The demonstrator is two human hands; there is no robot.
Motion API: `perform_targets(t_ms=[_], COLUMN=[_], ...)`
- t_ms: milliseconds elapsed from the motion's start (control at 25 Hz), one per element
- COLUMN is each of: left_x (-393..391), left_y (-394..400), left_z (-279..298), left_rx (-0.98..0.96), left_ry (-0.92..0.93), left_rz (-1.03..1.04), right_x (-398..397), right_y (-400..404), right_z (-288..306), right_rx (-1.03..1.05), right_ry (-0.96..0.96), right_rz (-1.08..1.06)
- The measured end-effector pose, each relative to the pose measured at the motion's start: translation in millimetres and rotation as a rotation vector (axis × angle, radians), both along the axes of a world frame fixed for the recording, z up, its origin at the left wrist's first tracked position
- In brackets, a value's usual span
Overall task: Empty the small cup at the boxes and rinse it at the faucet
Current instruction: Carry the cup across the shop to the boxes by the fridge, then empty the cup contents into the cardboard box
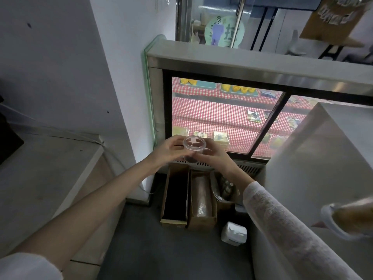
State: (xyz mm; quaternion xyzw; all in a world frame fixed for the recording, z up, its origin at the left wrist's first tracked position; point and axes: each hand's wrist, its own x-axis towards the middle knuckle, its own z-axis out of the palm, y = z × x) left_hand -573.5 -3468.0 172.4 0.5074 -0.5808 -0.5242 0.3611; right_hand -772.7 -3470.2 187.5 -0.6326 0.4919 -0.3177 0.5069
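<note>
A small clear plastic cup (194, 147) with a lid and a dark residue at its bottom is held upright between both hands, above the floor boxes. My left hand (170, 151) grips its left side and my right hand (213, 155) grips its right side. Below stand cardboard boxes on the floor: one with a dark inside (175, 196), one holding a clear-wrapped roll (201, 201), and a third with bottles (224, 187). No faucet is in view.
A glass display case (260, 122) with red checked shelves stands straight ahead. A grey counter (36, 178) lies at the left, a white cabinet (323, 158) at the right. A white device (234, 233) sits on the floor. A blurred cup (349, 217) shows at the right edge.
</note>
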Motion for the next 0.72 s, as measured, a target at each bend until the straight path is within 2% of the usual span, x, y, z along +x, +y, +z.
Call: perform_targets(t_ms=[160, 360, 720], left_x=[-1, 3, 25], left_y=[-25, -51, -95], left_z=[-25, -88, -255], left_rx=[0.044, 0.11, 0.144], left_ry=[0.024, 0.066, 0.044], left_rz=[0.012, 0.007, -0.06], right_x=[5, 20, 50], right_y=[-22, -37, -70], right_z=[-31, -92, -265], right_rx=[-0.046, -0.118, -0.246], right_ry=[0.046, 0.096, 0.22], right_rz=[-0.038, -0.074, -0.079])
